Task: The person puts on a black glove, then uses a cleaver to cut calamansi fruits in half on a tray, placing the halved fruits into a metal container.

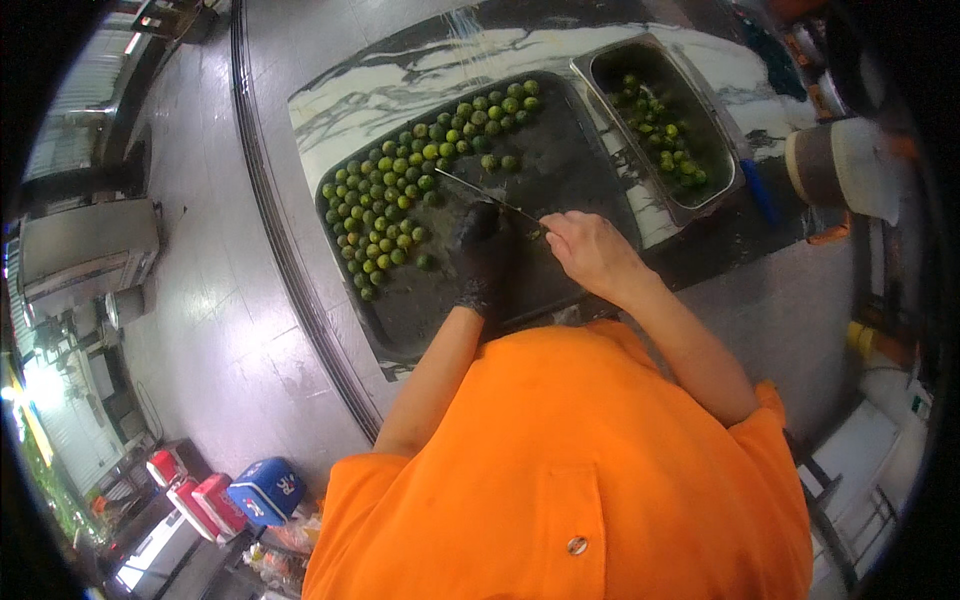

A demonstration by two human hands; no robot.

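My right hand is bare and grips a knife by its handle. The thin blade points up and to the left, across the top of my left hand, which wears a black glove. The gloved fingers look curled in under the blade; what they hold, if anything, is lost against the dark tray. Both hands are over a large black tray. Many small green limes lie packed along its left and far sides, and a loose lime sits just beyond the blade.
Right of the tray stands a deep metal pan with green lime pieces in it. A blue-handled object lies beside the pan. Under both is a marble-patterned table. On the floor at lower left are a blue cooler box and red boxes.
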